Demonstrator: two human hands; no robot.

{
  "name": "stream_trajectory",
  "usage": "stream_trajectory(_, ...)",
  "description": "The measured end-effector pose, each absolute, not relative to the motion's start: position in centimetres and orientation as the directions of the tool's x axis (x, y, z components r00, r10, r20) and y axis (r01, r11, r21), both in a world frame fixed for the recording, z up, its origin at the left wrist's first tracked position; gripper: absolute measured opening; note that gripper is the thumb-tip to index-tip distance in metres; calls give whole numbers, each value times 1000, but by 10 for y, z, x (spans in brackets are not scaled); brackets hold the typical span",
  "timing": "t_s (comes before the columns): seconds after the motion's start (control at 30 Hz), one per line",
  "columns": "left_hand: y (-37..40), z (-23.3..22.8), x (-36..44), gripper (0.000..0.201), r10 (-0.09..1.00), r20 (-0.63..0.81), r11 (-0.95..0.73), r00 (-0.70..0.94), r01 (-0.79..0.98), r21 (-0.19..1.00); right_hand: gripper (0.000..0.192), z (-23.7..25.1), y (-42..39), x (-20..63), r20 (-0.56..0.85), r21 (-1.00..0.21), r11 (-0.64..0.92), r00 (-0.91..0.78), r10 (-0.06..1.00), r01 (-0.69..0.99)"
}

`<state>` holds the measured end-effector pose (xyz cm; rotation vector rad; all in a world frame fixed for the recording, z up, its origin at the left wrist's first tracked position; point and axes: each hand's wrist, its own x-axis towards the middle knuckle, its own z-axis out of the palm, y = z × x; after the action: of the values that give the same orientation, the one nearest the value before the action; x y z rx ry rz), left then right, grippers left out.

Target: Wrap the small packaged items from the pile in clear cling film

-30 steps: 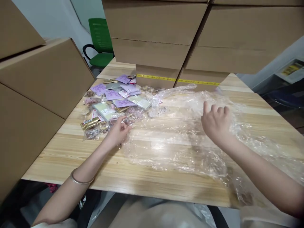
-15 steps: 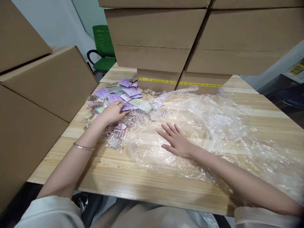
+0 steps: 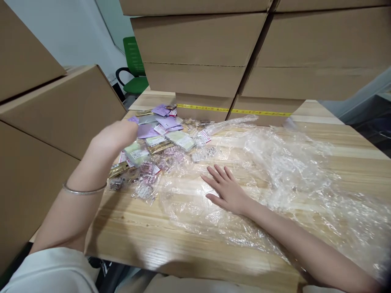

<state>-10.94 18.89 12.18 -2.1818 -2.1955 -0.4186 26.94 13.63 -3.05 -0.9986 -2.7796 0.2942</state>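
Note:
My left hand (image 3: 117,136) is raised at the left side of a pile of small packets, its fingers hidden behind the back of the hand. A bit of a purple packet (image 3: 133,119) shows just beyond it; whether the hand holds it cannot be made out. Purple packets (image 3: 167,122), pale green packets with white labels (image 3: 137,154) and gold ones (image 3: 119,169) lie loosely in the pile. My right hand (image 3: 226,190) rests open, fingers spread, on crumpled clear plastic film (image 3: 183,203) over the table.
Large cardboard boxes (image 3: 195,44) stand stacked at the back, with yellow tape (image 3: 204,108) along their base. More boxes (image 3: 70,110) wall off the left side. A green chair (image 3: 134,57) is behind the wooden table (image 3: 171,248). Film covers much of the right side.
My left hand has moved left and up off the middle of the pile. A purple packet under its fingers is gone from there, baring gold and pale green ones. My right hand stays put.

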Motion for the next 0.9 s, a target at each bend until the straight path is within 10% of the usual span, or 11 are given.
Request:
stream_trajectory(0.23, 274, 113, -61, 48, 991, 76, -85, 107, 966, -245, 61, -34, 137, 270, 128, -227, 763, -758, 640, 606)
stream_trajectory(0.5, 336, 54, -54, 52, 991, -101, -110, 85, 954, -280, 61, -32, 138, 270, 122, -243, 763, -761, 637, 600)
stream_trajectory(0.9, 234, 98, -27, 44, 989, 38, -122, 141, 939, -322, 62, -28, 136, 270, 107, -286, 743, -751, 652, 605)
